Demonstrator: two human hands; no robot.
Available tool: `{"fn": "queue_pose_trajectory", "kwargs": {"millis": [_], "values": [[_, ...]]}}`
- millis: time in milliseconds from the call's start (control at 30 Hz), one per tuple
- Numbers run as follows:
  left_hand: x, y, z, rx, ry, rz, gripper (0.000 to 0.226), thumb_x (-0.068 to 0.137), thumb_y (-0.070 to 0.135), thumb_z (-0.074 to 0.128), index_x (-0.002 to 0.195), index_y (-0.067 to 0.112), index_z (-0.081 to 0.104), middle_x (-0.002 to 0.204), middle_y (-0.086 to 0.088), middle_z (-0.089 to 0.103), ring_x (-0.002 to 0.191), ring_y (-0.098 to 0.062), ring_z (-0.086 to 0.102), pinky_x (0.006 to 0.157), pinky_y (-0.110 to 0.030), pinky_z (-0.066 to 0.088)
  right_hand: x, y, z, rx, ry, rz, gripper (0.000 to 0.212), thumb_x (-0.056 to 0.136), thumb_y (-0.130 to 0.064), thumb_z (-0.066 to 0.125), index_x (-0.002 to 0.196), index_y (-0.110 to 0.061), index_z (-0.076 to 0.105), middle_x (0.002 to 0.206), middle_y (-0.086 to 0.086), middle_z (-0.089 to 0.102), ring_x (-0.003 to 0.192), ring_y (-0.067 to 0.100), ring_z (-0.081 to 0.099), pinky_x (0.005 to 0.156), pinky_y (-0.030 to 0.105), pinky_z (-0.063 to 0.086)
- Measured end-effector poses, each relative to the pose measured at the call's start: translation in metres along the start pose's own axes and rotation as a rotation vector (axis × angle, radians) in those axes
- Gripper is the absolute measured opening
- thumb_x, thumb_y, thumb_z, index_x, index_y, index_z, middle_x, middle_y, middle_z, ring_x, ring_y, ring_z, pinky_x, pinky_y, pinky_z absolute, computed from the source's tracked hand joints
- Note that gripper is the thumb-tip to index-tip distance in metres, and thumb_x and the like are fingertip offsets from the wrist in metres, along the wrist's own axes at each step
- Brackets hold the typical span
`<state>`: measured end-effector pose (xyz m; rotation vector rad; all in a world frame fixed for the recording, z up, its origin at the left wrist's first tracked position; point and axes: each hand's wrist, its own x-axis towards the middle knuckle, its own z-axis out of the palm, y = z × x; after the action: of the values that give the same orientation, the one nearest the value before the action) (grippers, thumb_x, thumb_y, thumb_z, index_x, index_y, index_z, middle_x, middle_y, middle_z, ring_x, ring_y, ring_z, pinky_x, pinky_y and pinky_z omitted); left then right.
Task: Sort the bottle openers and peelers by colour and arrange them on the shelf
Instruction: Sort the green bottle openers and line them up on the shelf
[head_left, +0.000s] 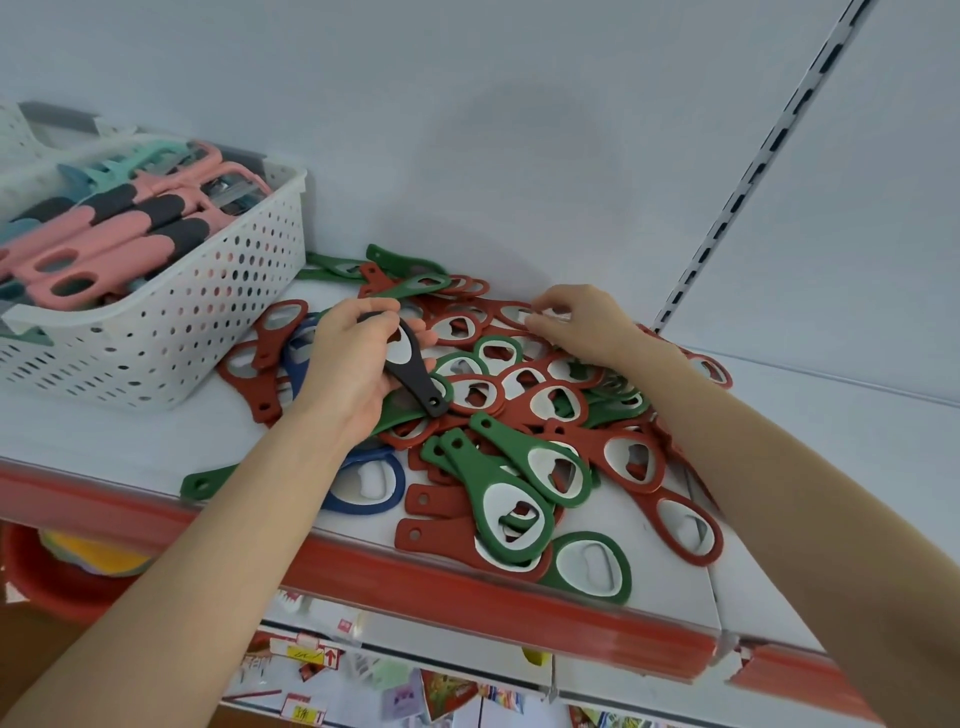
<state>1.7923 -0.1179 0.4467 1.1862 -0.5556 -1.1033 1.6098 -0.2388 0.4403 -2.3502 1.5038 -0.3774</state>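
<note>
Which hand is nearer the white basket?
Left. The left hand, gripping a black opener, is just beside the white basket; the right hand pinches a red opener farther right.

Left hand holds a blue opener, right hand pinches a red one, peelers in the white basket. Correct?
Not quite: in the head view the left hand holds a black opener, not blue. The right hand does pinch a red opener, and the peelers are in the white basket.

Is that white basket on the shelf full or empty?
Nearly full: peelers, pink and teal, are piled close to the rim of the white basket.
</note>
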Motion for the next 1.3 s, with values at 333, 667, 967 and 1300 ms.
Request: {"fn": "queue_pose_trajectory", "kwargs": {"millis": [333, 667, 967, 1300], "values": [[-0.008, 0.001, 0.005, -0.011, -0.073, 0.000, 0.016, 0.096, 0.002, 0.041, 0.088, 0.012, 0.052, 0.081, -0.014, 0.061, 0.068, -0.018, 0.066, 0.056, -0.027, 0.057, -0.088, 0.020, -0.011, -0.146, -0.210, -0.117, 0.072, 0.079, -0.073, 0.038, 0.140, -0.035, 0.037, 0.152, -0.007, 0.027, 0.141, 0.011, 0.021, 0.117, 0.038, 0.014], [-0.012, 0.003, 0.001, -0.012, -0.105, -0.002, 0.014, 0.096, 0.006, 0.043, 0.087, 0.014, 0.050, 0.076, -0.011, 0.062, 0.069, -0.017, 0.066, 0.057, -0.029, 0.057, -0.098, 0.036, -0.018, -0.170, 0.138, 0.009, 0.044, 0.096, -0.036, 0.044, 0.137, -0.020, 0.046, 0.148, 0.007, 0.036, 0.138, 0.024, 0.028, 0.113, 0.034, 0.019], [-0.017, 0.005, 0.002, -0.033, -0.118, 0.014, 0.017, 0.096, 0.006, 0.042, 0.083, 0.015, 0.048, 0.074, -0.008, 0.060, 0.064, -0.013, 0.066, 0.059, -0.029, 0.056, -0.120, 0.031, -0.016, -0.235, -0.149, 0.157, 0.068, 0.083, -0.067, 0.026, 0.144, -0.036, 0.026, 0.157, -0.002, 0.011, 0.145, 0.016, 0.001, 0.118, 0.045, 0.003], [-0.013, 0.006, -0.009, -0.081, -0.094, 0.002, 0.016, 0.097, 0.006, 0.041, 0.084, 0.013, 0.047, 0.075, -0.009, 0.059, 0.058, -0.012, 0.066, 0.054, -0.026, 0.056, -0.134, -0.049, 0.009, -0.128, -0.257, -0.065, 0.077, 0.079, -0.067, 0.047, 0.145, -0.033, 0.026, 0.157, -0.004, 0.009, 0.144, 0.014, 0.006, 0.117, 0.046, 0.005]]}}
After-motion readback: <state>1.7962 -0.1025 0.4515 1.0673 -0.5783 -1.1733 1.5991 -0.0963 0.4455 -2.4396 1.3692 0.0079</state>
